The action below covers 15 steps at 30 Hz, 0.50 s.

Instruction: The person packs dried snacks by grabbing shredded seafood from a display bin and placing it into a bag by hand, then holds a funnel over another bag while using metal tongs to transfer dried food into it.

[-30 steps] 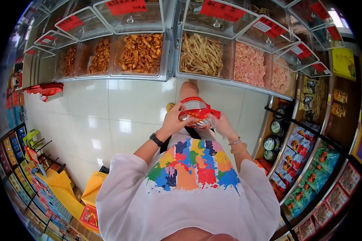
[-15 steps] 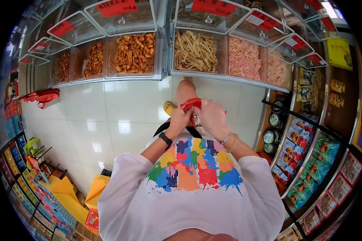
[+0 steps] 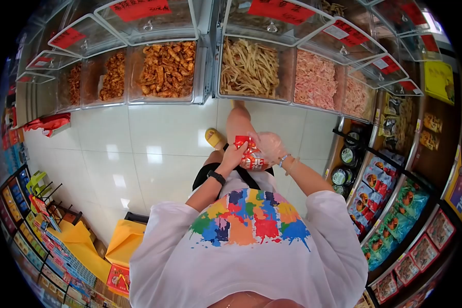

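Observation:
A red and clear plastic bag (image 3: 253, 157) hangs in front of my body. My left hand (image 3: 234, 154), with a black watch at the wrist, is closed on the bag's left edge. On the bag's right side is my right hand (image 3: 271, 147), covered by a thin clear glove, with its fingers curled against the upper part of the bag. Its fingertips are partly hidden. Beyond the hands, clear bins hold pale dried strips (image 3: 249, 69), pink shreds (image 3: 314, 80) and reddish-brown snack pieces (image 3: 168, 69).
Shelves with teal packets (image 3: 398, 224) and round black-lidded tubs (image 3: 348, 156) stand at the right. Yellow cloth (image 3: 124, 240) and a rack of boxes are at the lower left. A red bag (image 3: 48, 123) lies on the floor by the left bins.
The red bag was stretched wide between both hands, then mostly hidden behind them. Now it hangs lower with its printed front showing. The view has shifted slightly.

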Available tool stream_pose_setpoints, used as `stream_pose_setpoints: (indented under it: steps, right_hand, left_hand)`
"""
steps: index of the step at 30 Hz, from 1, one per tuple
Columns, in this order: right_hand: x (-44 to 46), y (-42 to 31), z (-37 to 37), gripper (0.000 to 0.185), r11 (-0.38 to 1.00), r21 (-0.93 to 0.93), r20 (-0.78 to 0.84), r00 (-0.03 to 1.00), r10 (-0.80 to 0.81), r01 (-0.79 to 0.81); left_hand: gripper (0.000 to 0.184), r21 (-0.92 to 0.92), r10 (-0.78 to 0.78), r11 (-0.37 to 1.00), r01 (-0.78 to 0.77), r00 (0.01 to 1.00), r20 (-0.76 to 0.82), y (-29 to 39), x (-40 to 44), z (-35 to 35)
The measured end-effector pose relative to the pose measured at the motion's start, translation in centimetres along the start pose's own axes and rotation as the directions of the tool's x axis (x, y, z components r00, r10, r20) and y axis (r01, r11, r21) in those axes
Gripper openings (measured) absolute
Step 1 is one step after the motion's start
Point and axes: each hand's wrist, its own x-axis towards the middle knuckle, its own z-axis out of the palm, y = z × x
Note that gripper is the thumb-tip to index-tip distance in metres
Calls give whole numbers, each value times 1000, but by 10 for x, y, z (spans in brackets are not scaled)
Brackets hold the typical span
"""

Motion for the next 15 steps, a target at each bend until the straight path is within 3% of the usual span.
stream_pose_setpoints:
  steps: [2,5,11,13,15]
  right_hand:
    - [7,14,12,72,1000,-2,66,997,31,-31]
    - [11,25,23,73,999,33,11,1000,-30,29]
    - [21,21,42,72,997,10,102,992,75,-76]
    - [18,18,48,74,999,4,11,999,45,-45]
    - [12,12,43,70,999,3,3,999,40,-40]
  left_hand:
    - [43,-60,-18,998,17,1000,-20,0,4,7]
    - [44,8,-15,1000,15,999,-42,-13,13,12]
    - [45,107,-78,991,83,996,-49,-34,17,8]
    - [45,67,-11,998,18,995,-101,-36,11,9]
    - [44,-20,-72,997,70,994,-80,-38,7,4]
